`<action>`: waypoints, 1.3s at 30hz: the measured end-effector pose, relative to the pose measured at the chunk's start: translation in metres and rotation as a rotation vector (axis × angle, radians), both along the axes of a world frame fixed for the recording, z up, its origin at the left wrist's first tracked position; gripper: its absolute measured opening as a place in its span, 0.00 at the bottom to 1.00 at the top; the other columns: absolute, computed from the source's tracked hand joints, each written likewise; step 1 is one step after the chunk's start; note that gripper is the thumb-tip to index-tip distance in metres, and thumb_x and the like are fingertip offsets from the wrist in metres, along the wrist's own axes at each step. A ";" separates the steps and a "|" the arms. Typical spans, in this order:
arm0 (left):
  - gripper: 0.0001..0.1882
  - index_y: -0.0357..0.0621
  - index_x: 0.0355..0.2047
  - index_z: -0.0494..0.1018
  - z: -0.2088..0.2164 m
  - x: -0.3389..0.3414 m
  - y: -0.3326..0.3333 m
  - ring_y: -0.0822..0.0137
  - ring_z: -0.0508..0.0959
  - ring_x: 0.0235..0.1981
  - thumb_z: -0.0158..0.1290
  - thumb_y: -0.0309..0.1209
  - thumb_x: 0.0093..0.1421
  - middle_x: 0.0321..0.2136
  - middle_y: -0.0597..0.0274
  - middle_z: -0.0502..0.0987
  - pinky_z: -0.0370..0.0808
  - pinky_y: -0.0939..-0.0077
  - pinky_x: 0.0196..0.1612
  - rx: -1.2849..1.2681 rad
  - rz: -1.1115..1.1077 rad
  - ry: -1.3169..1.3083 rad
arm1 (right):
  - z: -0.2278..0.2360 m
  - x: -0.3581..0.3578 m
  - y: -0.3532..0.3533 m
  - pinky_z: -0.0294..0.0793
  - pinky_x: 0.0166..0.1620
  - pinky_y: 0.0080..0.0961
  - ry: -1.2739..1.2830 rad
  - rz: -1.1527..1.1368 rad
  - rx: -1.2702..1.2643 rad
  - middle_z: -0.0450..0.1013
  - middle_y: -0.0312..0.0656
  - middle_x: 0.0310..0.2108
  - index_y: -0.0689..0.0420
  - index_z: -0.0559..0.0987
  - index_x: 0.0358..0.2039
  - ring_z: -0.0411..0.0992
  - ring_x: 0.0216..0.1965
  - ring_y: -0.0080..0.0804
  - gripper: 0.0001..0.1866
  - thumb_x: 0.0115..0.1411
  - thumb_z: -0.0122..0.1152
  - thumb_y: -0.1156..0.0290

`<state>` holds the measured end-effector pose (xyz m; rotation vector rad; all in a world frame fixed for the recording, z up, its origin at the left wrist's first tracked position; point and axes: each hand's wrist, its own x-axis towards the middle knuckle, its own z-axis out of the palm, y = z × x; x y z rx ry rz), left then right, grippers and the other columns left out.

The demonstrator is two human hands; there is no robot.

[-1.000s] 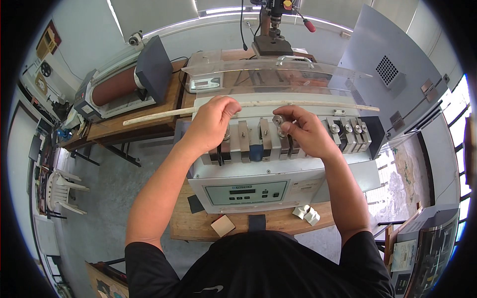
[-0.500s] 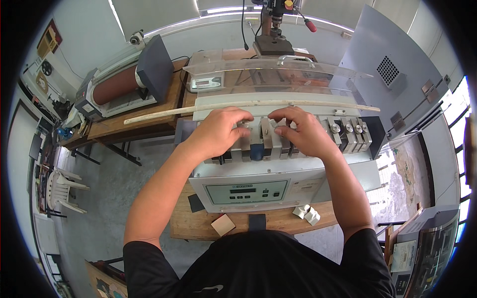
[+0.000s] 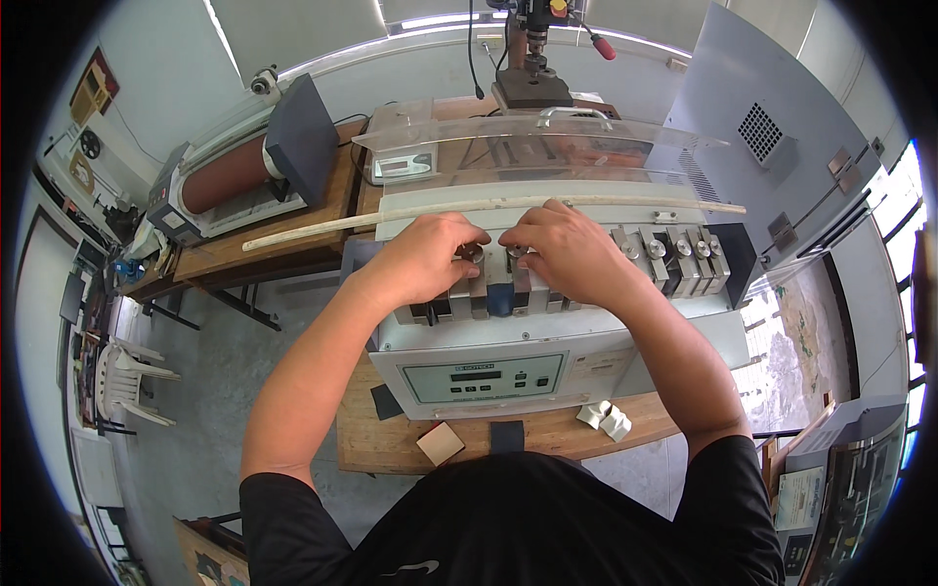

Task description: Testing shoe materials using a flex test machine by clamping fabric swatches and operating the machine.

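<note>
A row of metal clamps with round silver thumb knobs (image 3: 656, 249) runs along the top of a light grey bench testing machine (image 3: 391, 340). My left hand (image 3: 426, 256) is curled over the clamps left of the middle, thumb and fingers closed around a knob (image 3: 475, 255). Just beside it, my right hand (image 3: 571, 248) pinches another knob (image 3: 518, 252) between thumb and fingertips. A dark blue strip (image 3: 501, 299) sits in a middle clamp, its lower end showing at the front. My hands cover several other clamps.
Behind the clamps lies a long pale wooden stick (image 3: 322, 230), below a raised clear cover (image 3: 635, 137). Along the wooden table's (image 3: 366, 449) front edge are a tan square (image 3: 441, 444), dark pieces (image 3: 506, 437) and white crumpled pieces (image 3: 607, 421). A drum machine (image 3: 225, 181) stands left.
My right hand has moved left from the clamps right of the blue strip to a knob near its top. My left hand has barely shifted and stays at its knob.
</note>
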<state>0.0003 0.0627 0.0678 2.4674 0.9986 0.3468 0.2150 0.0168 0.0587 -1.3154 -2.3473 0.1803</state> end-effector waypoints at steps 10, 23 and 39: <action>0.15 0.40 0.42 0.78 0.007 0.004 0.007 0.53 0.76 0.44 0.59 0.23 0.52 0.38 0.54 0.77 0.73 0.64 0.47 -0.018 -0.075 0.082 | 0.009 0.001 0.005 0.70 0.50 0.36 -0.142 -0.024 -0.081 0.76 0.38 0.37 0.52 0.81 0.40 0.71 0.46 0.39 0.14 0.51 0.65 0.72; 0.18 0.45 0.44 0.79 0.007 0.002 0.003 0.60 0.78 0.37 0.61 0.22 0.50 0.40 0.57 0.76 0.75 0.68 0.42 -0.048 -0.062 0.050 | 0.008 -0.002 0.010 0.72 0.46 0.38 -0.200 -0.097 -0.090 0.76 0.42 0.34 0.55 0.80 0.36 0.73 0.43 0.42 0.16 0.52 0.66 0.58; 0.19 0.43 0.45 0.78 0.008 0.000 0.006 0.55 0.80 0.41 0.58 0.21 0.50 0.40 0.53 0.80 0.75 0.66 0.46 -0.054 -0.090 -0.019 | 0.002 0.009 0.006 0.71 0.47 0.39 -0.028 -0.019 -0.131 0.75 0.44 0.37 0.58 0.79 0.40 0.72 0.44 0.44 0.17 0.53 0.66 0.61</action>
